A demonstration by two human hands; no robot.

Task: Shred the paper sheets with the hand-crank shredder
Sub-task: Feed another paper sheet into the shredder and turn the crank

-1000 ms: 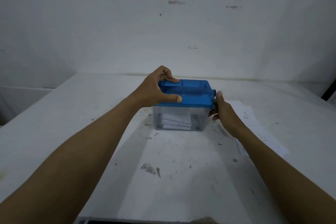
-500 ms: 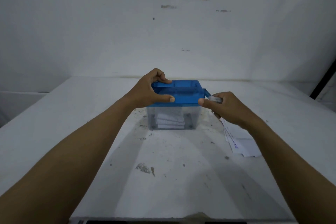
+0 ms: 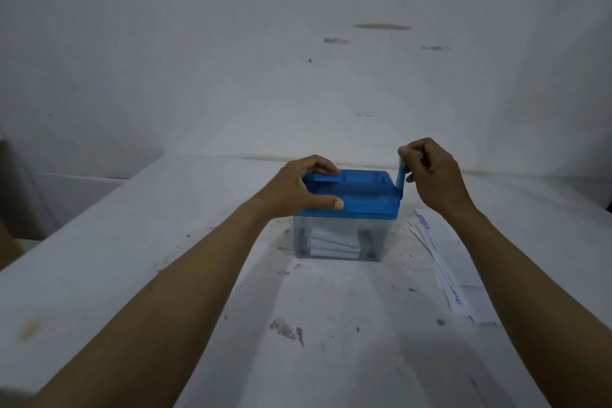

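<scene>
A small hand-crank shredder (image 3: 367, 205) with a blue lid and a clear bin stands in the middle of the white table. White paper strips (image 3: 334, 243) lie stacked inside the bin. My left hand (image 3: 298, 189) grips the lid's left end, thumb along the front edge and fingers over the back. My right hand (image 3: 430, 172) pinches the knob of the blue crank (image 3: 401, 180), which points straight up at the lid's right side. Loose paper sheets (image 3: 463, 291) lie flat on the table to the right of the shredder, partly under my right forearm.
The white table (image 3: 347, 325) carries dirt specks and smudges around and in front of the shredder. A stained white wall (image 3: 298, 60) rises right behind the table's far edge. The table's left edge drops off beside my left forearm.
My right hand has swung the crank from low beside the bin, round the front, up to vertical. My left hand has kept its hold on the lid.
</scene>
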